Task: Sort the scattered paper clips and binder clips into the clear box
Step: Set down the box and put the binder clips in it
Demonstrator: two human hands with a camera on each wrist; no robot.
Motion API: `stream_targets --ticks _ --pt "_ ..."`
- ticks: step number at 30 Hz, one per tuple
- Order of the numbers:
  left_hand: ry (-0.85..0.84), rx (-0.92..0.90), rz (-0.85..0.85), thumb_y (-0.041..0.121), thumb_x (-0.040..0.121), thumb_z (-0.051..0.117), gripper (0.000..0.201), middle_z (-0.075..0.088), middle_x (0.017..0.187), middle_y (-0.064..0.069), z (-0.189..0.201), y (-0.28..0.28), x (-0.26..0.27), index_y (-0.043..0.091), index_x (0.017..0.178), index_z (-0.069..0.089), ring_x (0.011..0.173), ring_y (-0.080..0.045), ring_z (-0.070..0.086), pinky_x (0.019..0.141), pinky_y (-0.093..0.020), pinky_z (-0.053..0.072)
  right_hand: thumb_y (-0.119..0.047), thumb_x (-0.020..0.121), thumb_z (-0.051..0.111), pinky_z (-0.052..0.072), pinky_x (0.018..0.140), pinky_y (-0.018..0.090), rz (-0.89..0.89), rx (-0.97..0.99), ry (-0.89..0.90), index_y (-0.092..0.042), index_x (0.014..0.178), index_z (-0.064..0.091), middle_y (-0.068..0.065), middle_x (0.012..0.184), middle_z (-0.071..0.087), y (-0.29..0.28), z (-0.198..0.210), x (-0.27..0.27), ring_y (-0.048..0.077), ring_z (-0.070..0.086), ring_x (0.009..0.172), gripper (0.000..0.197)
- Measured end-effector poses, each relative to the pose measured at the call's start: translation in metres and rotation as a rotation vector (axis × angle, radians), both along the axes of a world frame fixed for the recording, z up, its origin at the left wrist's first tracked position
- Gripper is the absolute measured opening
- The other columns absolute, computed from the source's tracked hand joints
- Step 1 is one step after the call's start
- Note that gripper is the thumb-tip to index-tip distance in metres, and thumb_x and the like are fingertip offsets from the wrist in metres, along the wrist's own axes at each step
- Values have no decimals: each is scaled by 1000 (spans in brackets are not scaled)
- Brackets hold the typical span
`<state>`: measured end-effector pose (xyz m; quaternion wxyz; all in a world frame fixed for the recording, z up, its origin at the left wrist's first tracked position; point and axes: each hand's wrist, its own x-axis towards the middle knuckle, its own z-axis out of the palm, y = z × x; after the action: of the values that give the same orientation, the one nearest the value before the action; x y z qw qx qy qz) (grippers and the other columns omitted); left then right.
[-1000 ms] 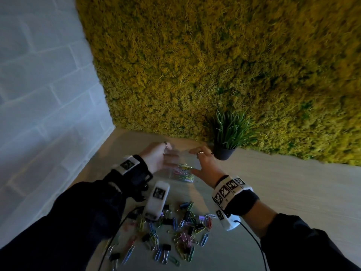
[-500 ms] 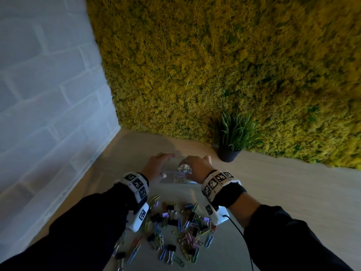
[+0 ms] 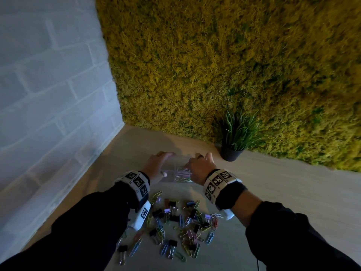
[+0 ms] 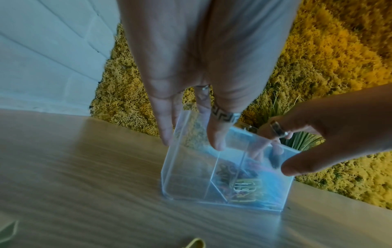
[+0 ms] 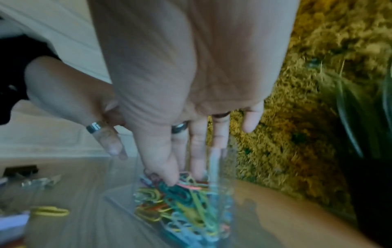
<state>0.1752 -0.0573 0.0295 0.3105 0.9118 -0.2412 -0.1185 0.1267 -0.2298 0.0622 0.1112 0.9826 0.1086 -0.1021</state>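
The clear box (image 3: 175, 174) stands on the wooden table between my hands, just beyond the scattered pile of paper clips and binder clips (image 3: 181, 222). A divider splits the box (image 4: 191, 176), and coloured paper clips (image 4: 244, 184) fill its right compartment. My left hand (image 3: 156, 167) spans the left end, fingers (image 4: 215, 134) pointing down over the far rim and thumb at the near wall. My right hand (image 3: 199, 165) grips the right end, thumb (image 4: 297, 166) on the front wall and fingers inside. In the right wrist view the right hand (image 5: 180, 159) reaches down onto the clips (image 5: 180, 206).
A potted grass plant (image 3: 232, 151) stands just right of the box, against the yellow-green moss wall (image 3: 214, 65). A white brick wall (image 3: 48, 94) borders the table on the left. A black binder clip (image 5: 21, 169) and a yellow paper clip (image 5: 51, 211) lie near the box.
Both hands have turned palms-down and closed in on the box from above. The box has come nearer to me, toward the pile.
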Motion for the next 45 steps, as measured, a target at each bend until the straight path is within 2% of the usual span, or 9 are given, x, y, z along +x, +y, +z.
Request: stream_targets --ticks 12,15,18,21,24,29,38,41,45 --pt "-13 24 -7 2 80 63 69 41 138 -4 -3 5 -2 26 138 36 127 -27 37 103 -45 38 -28 91 45 26 96 43 -18 111 -38 -18 107 64 1 114 63 -7 -3 -7 22 48 115 27" --pt "-10 75 -17 4 81 64 72 37 142 -6 0 5 -4 27 141 32 124 -31 39 103 -45 38 -30 91 46 31 96 39 -55 398 -132 -24 108 65 -4 119 60 -17 2 -14 18 49 114 26" --pt "-149 144 18 16 80 67 77 26 151 -8 8 6 -21 32 143 26 136 -33 27 107 -49 31 -19 92 47 48 78 34 -113 702 -277 -9 92 64 5 92 61 -31 2 -33 22 58 83 19" --pt "-407 -69 54 10 77 67 46 56 119 -14 9 3 -55 19 116 44 112 -31 50 90 -46 46 -23 91 51 46 83 30 -196 626 -32 -10 101 59 6 97 56 -49 -7 -62 20 55 88 18" --pt "-115 79 -141 5 84 56 25 63 108 -6 4 -7 -96 11 108 58 102 -20 59 88 -23 41 -37 84 63 33 105 32 -198 459 330 -20 127 49 6 128 44 -63 -26 -93 23 44 121 49" --pt "111 475 -300 -1 88 49 41 49 131 -4 -5 -24 -115 18 125 50 126 -23 43 112 -51 21 -42 63 80 28 108 33 -166 513 319 -25 135 40 -1 132 33 -59 -48 -117 18 30 122 84" --pt "149 479 -368 18 88 60 40 49 126 -1 4 -30 -109 23 127 53 120 -20 46 99 -49 29 -17 62 84 53 83 30 -313 800 260 -35 85 59 -6 90 56 -48 -56 -127 16 58 86 38" --pt "121 473 -376 14 90 56 33 51 124 -3 5 -31 -110 20 122 55 120 -19 46 99 -44 31 -9 77 71 50 81 20 -319 771 229 -13 99 67 7 96 67 -45 -59 -125 17 61 86 23" --pt "74 499 -354 7 88 51 34 60 116 -4 2 -29 -109 17 121 54 118 -20 44 99 -46 38 -12 76 70 38 57 0 -313 780 184 -23 91 65 -18 74 49 -45 -62 -129 -7 46 62 20"
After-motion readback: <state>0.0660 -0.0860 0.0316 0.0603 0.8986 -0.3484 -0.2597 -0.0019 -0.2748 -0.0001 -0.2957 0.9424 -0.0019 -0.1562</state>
